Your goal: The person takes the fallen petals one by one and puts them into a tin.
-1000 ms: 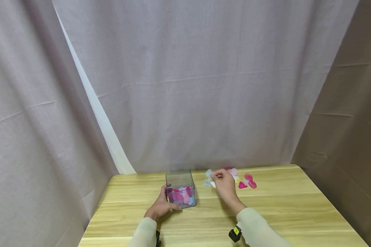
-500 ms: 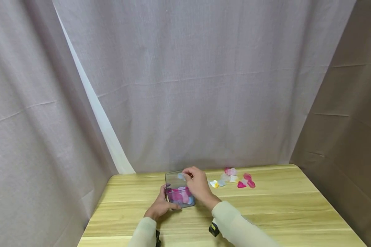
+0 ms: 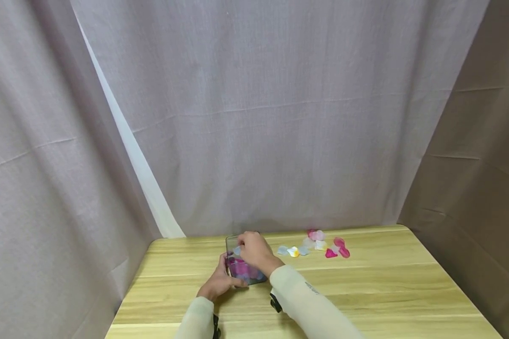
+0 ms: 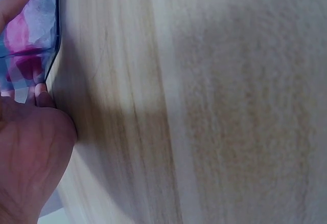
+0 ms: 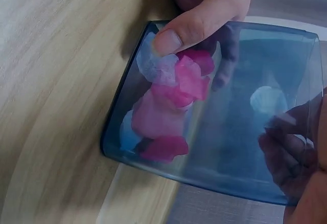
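A clear, grey-tinted plastic box [image 3: 254, 278] stands on the table, with pink and pale blue artificial petals [image 5: 158, 114] in its bottom. My left hand [image 3: 219, 283] grips the box at its left side; in the right wrist view its thumb [image 5: 191, 29] lies along the near wall and its other fingers show through the plastic behind. My right hand [image 3: 256, 250] reaches into the box's open top with curled fingers. A pale blue petal [image 5: 268, 99] is at its fingertips, seen through the wall, and it appears pinched there. The left wrist view shows my left palm [image 4: 36, 147] beside the box.
To the right of the box lie several loose petals: pale blue [image 3: 282, 250], white and yellow [image 3: 294, 252], and pink [image 3: 339, 242]. The wooden table [image 3: 386, 282] ends at a grey curtain [image 3: 280, 141] behind and at the sides.
My right hand has moved left from the loose petals to the box, carrying a pale blue petal, and has gone into the opening. My left hand has stayed on the box.
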Demonstrator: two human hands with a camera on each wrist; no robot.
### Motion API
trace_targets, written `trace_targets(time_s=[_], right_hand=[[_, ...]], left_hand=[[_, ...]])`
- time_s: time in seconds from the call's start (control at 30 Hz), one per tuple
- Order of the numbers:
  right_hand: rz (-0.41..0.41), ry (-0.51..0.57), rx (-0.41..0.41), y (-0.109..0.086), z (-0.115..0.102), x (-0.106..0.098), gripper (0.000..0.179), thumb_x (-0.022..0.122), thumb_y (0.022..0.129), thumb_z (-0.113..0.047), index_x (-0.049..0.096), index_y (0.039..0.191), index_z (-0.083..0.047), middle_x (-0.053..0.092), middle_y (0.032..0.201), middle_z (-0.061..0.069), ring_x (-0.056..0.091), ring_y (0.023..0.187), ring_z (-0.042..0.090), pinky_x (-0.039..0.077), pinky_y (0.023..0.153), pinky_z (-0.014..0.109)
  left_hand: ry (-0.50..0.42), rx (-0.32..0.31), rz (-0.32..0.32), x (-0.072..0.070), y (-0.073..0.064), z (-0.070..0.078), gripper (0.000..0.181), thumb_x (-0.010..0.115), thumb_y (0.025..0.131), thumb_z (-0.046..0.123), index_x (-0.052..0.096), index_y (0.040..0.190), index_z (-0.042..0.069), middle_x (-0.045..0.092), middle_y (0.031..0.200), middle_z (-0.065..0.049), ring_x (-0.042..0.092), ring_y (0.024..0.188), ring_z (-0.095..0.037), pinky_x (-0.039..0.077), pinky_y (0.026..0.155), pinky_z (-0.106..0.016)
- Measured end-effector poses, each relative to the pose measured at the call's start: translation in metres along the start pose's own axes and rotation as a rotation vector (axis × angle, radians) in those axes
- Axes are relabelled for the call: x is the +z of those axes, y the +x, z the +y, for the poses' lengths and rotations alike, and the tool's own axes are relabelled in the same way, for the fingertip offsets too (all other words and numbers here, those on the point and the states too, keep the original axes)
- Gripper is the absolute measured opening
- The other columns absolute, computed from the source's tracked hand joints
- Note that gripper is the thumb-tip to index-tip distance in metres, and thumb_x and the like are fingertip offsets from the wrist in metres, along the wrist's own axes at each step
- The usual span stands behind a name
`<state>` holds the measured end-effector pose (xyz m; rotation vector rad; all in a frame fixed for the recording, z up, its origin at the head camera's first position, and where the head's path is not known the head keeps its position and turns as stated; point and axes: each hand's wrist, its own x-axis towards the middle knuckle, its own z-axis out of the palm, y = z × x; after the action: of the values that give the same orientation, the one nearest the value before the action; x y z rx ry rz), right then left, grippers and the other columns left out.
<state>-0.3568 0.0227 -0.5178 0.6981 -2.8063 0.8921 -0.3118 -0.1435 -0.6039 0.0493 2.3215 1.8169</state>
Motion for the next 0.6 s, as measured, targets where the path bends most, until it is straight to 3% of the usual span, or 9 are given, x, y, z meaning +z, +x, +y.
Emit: trace_targets(time_s=[0.13,0.43,0.6], right_hand=[[-0.028,-0.035,0.031,-0.0004,0.0015,-0.0018,0.026,0.067,0.092,-0.006,0.082,0.112,-0.013,0.077,0.109,0.003,0.074,0.102,0.024,0.064,0.090,0.039],[-0.026,-0.062,0.050,0.0008,0.0000,-0.0006,0.027,0.068,0.090,-0.008,0.084,0.112,-0.013,0.078,0.111,0.002,0.074,0.110,0.027,0.063,0.098,0.042],[-0.014,-0.064,0.038,-0.0012,-0.0006,-0.0006,0.028,0.067,0.090,-0.007,0.085,0.111,-0.013,0.077,0.109,0.002,0.072,0.109,0.028,0.061,0.100,0.044]], left_hand=[[0.001,0.003,-0.007,0.0024,-0.0003,0.0028,0.115,0.091,0.072,0.005,0.021,0.162,0.011,0.043,0.158,-0.022,0.045,0.143,-0.041,0.024,0.128,-0.071],[-0.020,0.005,-0.039,-0.0002,0.0019,0.0011,0.117,0.092,0.071,0.005,0.020,0.163,0.012,0.034,0.169,-0.022,0.020,0.160,-0.052,0.005,0.129,-0.076],[-0.016,-0.001,-0.038,-0.0007,-0.0005,0.0024,0.116,0.092,0.071,0.005,0.021,0.163,0.011,0.035,0.168,-0.022,0.022,0.159,-0.051,0.006,0.130,-0.075]])
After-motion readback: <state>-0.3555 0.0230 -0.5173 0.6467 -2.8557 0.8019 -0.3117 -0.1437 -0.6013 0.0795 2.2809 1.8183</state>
